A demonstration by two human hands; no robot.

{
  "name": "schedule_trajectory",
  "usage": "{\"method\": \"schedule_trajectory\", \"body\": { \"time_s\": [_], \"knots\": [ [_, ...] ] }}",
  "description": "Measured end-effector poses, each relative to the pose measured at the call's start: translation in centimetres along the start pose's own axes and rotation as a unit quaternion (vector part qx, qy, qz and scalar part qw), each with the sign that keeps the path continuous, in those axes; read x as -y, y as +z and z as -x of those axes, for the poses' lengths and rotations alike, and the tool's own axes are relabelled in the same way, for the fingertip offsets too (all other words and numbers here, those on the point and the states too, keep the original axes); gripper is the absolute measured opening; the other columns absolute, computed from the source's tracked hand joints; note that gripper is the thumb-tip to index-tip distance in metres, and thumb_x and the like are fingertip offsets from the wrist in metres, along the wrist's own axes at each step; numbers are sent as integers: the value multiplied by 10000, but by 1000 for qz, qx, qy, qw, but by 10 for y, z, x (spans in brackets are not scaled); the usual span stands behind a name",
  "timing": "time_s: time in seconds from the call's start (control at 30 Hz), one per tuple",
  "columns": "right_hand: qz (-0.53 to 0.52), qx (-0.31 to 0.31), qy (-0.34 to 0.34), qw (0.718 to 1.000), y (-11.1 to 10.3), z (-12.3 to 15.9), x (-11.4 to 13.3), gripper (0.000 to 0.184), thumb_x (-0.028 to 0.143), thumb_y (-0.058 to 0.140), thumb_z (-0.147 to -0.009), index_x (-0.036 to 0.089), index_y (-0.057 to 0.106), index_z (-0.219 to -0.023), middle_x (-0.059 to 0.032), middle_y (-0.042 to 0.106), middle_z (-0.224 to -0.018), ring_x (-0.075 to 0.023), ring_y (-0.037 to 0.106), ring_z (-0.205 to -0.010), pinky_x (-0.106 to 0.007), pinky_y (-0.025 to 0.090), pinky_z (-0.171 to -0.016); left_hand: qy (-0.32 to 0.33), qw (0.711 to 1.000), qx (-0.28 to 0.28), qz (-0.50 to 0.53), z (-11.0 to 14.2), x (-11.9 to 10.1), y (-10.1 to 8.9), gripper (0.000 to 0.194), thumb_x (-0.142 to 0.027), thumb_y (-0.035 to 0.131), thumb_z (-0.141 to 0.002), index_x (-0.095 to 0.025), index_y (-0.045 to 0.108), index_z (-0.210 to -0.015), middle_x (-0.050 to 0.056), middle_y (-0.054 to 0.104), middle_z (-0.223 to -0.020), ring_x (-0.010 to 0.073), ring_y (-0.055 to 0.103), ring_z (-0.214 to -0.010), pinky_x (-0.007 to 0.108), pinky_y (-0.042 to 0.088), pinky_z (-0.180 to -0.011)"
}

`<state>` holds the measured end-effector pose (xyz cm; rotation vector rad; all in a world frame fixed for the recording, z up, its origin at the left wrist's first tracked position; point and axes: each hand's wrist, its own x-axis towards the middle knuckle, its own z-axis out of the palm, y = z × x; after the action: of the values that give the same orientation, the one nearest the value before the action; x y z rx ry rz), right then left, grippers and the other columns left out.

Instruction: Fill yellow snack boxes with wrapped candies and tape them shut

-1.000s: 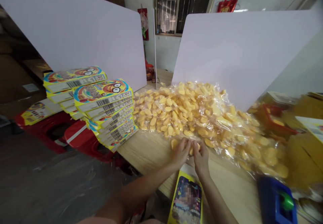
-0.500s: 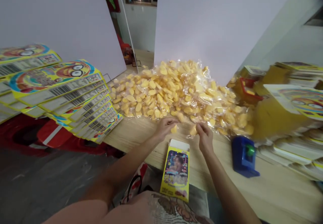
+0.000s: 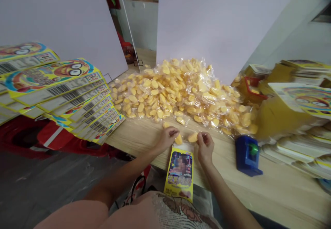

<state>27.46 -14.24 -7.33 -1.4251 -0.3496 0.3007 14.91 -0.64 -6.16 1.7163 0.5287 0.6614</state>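
My left hand [image 3: 167, 140] is closed in a pinch on a wrapped yellow candy [image 3: 179, 139], just over the top end of a yellow box [image 3: 178, 177]. Another yellow candy [image 3: 166, 124] shows behind its fingers; whether they hold it, I cannot tell. To the right, my right hand [image 3: 206, 149] pinches a second wrapped candy [image 3: 192, 137]. The box leans against my body at the table edge, printed front up, its white top flap partly hidden by the hands. Beyond them spreads a large pile of clear-wrapped yellow candies [image 3: 155, 94].
Overlapping flat boxes [image 3: 85, 94] rise at the left. On the right stand a blue tape dispenser [image 3: 247, 158] with a green core and more stacked boxes [image 3: 297, 101]. A red container [image 3: 254, 87] sits behind. White panels [image 3: 207, 22] close off the back.
Both hands have come nearer to the box's top end, each with a candy. The right hand has moved left, narrowing the gap between them. The view has shifted slightly.
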Motion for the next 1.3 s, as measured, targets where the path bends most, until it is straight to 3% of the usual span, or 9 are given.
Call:
{"method": "schedule_trajectory", "body": {
  "time_s": [0.17, 0.33, 0.57, 0.67, 0.77, 0.87, 0.97, 1.13, 1.3],
  "knots": [
    [59, 102, 23, 993, 1, 14, -11, 235, 397, 607, -803, 184, 543, -728, 39, 517, -658, -128, 471, -608, -239, 389, -571, -15, 979, 118, -163, 4, -5, -1, 138, -199, 524, -795, -136, 646, -774, 28, 647, -731, 148, 582, -699, 237, 448, -640],
    [154, 232, -15, 961, -12, 17, -5, 150, 329, 584, -826, 190, 589, -883, 45, 534, -666, -139, 492, -613, -243, 380, -575, -8, 958, 135, -254, 11, -14, 0, 158, -83, 542, -693, -166, 647, -778, 34, 637, -755, 178, 561, -746, 277, 430, -716],
    [277, 409, -116, 862, -21, 10, 8, 377, 430, 599, -829, 199, 570, -532, 15, 533, -553, -155, 496, -594, -259, 361, -586, 82, 906, 188, -369, 40, -17, -1, 264, -267, 498, -877, -163, 616, -666, 69, 599, -703, 208, 570, -766, 346, 443, -776],
    [318, 386, -162, 851, -10, -12, 12, 316, 432, 570, -849, 213, 648, -634, -25, 622, -692, -191, 557, -708, -292, 412, -663, 85, 923, 44, -371, 40, -19, -16, 178, -329, 522, -879, -184, 600, -811, 75, 613, -885, 213, 575, -901, 339, 449, -822],
    [360, 299, -215, 857, 24, -39, 14, 223, 366, 525, -870, 189, 660, -891, -90, 640, -914, -240, 567, -885, -354, 433, -792, -8, 908, -115, -404, 21, -15, -36, 313, -456, 577, -830, -181, 540, -977, 100, 608, -955, 261, 591, -935, 365, 451, -802],
    [392, 237, -245, 854, 68, -56, 7, 203, 258, 555, -812, 159, 582, -988, -150, 597, -1060, -289, 524, -1005, -409, 397, -879, -105, 909, -112, -387, -4, -5, -45, 397, -457, 626, -787, -150, 512, -1012, 119, 628, -875, 303, 618, -874, 386, 441, -761],
    [383, 210, -199, 877, 95, -58, -4, 152, 157, 569, -722, 168, 524, -867, -157, 599, -981, -300, 517, -976, -420, 383, -866, -107, 939, -97, -313, -22, 4, -42, 326, -219, 628, -762, -142, 504, -1054, 116, 638, -907, 288, 608, -925, 378, 432, -810],
    [310, 210, -131, 918, 90, -47, -14, 107, 282, 533, -763, 210, 460, -793, -9, 546, -704, -185, 520, -646, -298, 435, -601, -93, 981, -71, -155, -31, 4, -33, 347, -115, 579, -729, -154, 518, -1068, 34, 635, -875, 200, 618, -838, 299, 467, -754],
    [151, 177, -75, 970, 84, -23, 8, 398, 485, 478, -863, 197, 433, -1134, 12, 566, -761, -180, 536, -626, -304, 446, -583, -85, 989, -83, 83, -28, -13, -8, 230, -396, 540, -845, -176, 553, -913, 25, 617, -895, 177, 598, -872, 270, 455, -755]
  ]
}}
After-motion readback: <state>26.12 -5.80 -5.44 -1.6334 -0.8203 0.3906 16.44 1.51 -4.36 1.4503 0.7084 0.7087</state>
